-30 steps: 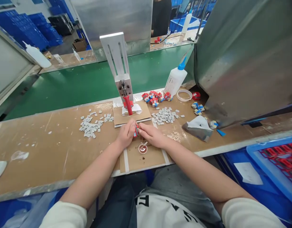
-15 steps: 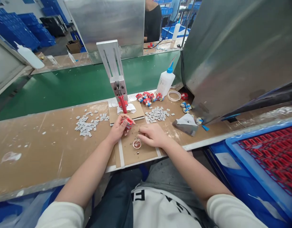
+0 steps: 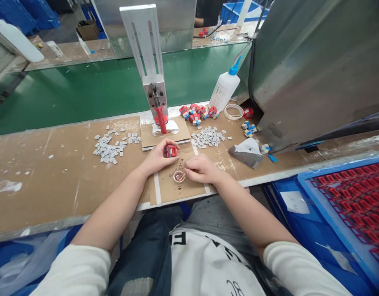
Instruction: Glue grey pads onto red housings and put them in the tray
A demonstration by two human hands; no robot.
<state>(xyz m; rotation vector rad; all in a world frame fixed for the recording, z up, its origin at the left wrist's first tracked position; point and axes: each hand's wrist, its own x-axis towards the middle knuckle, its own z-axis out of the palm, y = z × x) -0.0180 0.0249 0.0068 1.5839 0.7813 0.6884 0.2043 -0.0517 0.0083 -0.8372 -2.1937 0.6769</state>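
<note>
My left hand [image 3: 158, 158] is closed around a small red and grey plastic part [image 3: 170, 151], its hollow side showing. In the fingers of my right hand [image 3: 202, 169] is a thin light stick [image 3: 182, 177], pinched, with its lower end in a small round cup [image 3: 175, 174] of brownish stuff. Dark specks and a dark drop [image 3: 179, 188] lie on the cardboard by the cup. Beyond my left hand stands a metal toggle clamp press [image 3: 155, 88] with a red handle [image 3: 160, 119], over a white cloth and a red part.
Grey tiles lie in a left pile [image 3: 107, 149] and a right pile [image 3: 208, 137]. Red and blue parts [image 3: 195, 119] sit near a white bottle [image 3: 224, 91] and a tape roll [image 3: 233, 112]. A blue crate [image 3: 306, 181] of red parts stands right; a green conveyor [image 3: 84, 90] runs behind.
The camera has tilted down, shifting the scene upward in view. My left hand has turned the plastic part. My right hand stays by the cup, the stick's end still in it.
</note>
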